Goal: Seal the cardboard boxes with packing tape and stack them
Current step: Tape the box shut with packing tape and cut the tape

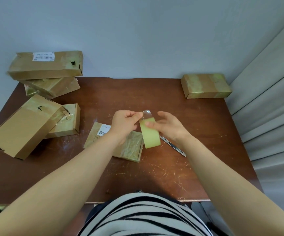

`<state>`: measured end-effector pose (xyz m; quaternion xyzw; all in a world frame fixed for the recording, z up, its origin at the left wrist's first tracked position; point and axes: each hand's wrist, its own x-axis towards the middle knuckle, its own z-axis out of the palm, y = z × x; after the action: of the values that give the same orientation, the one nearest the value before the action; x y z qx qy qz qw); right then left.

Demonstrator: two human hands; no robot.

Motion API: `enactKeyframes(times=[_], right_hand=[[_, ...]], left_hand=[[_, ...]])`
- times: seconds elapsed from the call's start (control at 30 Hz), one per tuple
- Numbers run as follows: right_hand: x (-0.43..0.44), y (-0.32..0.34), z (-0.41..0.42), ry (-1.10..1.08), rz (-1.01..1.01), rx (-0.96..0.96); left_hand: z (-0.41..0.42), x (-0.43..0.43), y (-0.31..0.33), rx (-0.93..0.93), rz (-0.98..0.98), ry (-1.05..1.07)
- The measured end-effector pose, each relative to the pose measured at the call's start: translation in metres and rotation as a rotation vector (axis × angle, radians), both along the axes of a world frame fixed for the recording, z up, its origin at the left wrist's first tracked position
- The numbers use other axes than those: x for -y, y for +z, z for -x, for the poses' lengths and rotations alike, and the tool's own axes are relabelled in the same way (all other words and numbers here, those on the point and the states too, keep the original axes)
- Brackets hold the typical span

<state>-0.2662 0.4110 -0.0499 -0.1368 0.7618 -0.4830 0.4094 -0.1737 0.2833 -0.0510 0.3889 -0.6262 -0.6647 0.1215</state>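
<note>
A flat cardboard box [129, 147] with a white label lies in the middle of the brown table [197, 133]. Above it my right hand [170, 125] holds a pale yellow tape roll [150, 135], thumb on its outer face and the other fingers spread behind it. My left hand [124, 123] pinches the clear free end of the tape [147, 114], lifted a little off the roll. Two taped boxes [47, 72] are stacked at the back left. In front of them a long box [21, 126] leans on a smaller one [68, 120]. One taped box [206, 86] sits at the back right corner.
A utility knife [173, 146] lies on the table just right of the flat box. A plain wall stands behind the table. Pale curtains [274, 99] hang along the right side. My striped shirt is at the table's near edge.
</note>
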Motion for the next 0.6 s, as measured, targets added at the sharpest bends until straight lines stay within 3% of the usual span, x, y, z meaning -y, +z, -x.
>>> enactKeyframes(times=[0.33,0.47,0.6], right_hand=[[-0.002,-0.008,0.005,0.065,0.038,-0.045],[-0.005,-0.020,0.027,0.026,-0.198,-0.370],[-0.023,-0.035,0.052,0.114,-0.618,-0.629]], left_hand=[[0.013,0.000,-0.014,0.029,-0.048,0.029],[0.013,0.012,-0.020,0.049,-0.106,0.140],[-0.005,0.033,-0.039,0.258,0.230,-0.011]])
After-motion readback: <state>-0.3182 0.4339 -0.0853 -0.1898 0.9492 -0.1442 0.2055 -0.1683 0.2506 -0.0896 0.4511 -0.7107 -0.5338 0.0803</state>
